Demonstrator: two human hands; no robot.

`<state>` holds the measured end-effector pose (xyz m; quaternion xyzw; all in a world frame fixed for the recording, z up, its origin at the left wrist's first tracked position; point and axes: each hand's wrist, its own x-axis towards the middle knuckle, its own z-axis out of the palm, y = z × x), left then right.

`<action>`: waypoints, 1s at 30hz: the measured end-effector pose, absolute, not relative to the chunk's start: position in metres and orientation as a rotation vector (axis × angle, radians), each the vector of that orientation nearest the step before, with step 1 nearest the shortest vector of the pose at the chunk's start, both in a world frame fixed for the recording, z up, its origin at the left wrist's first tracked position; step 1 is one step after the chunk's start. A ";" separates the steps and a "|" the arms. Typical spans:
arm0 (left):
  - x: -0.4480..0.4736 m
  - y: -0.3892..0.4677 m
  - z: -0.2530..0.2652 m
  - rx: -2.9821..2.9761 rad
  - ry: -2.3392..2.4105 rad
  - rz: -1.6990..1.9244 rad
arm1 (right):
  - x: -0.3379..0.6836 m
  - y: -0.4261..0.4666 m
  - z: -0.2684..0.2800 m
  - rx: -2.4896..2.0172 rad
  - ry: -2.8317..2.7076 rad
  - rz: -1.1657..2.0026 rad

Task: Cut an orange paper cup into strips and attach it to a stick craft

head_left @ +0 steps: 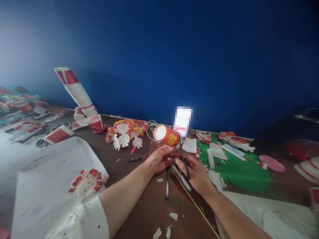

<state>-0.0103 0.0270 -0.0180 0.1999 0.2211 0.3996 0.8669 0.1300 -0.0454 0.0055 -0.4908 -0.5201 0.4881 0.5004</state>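
Observation:
My left hand [163,158] is closed on a red-orange paper cup [171,137] with yellow lettering. The cup is tipped on its side, its white round end turned to the left. Black-handled scissors [184,165] sit in my right hand [195,171], thumb and fingers at the handle loops. Their blades point up beside the cup's right end; whether they touch it I cannot tell. Below both hands a dark pen [166,186] and a thin wooden stick [194,200] lie on the brown table [139,205], among white paper scraps [173,216].
A leaning stack of paper cups [79,94] stands against the blue wall, near a red cup [96,123]. Paper dolls [123,132] lie at the back. White sheets [50,186] cover the left, with a paper face [86,186] on them. Green paper [239,172] lies right.

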 end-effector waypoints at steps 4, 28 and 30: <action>-0.009 0.026 -0.019 0.434 0.425 0.826 | 0.129 -0.047 0.004 -1.245 -1.229 1.158; -0.009 0.021 -0.021 0.469 0.445 0.778 | 0.128 -0.052 0.007 -1.199 -1.228 1.244; -0.009 0.021 -0.021 0.461 0.453 0.774 | 0.128 -0.051 0.005 -1.161 -1.262 1.197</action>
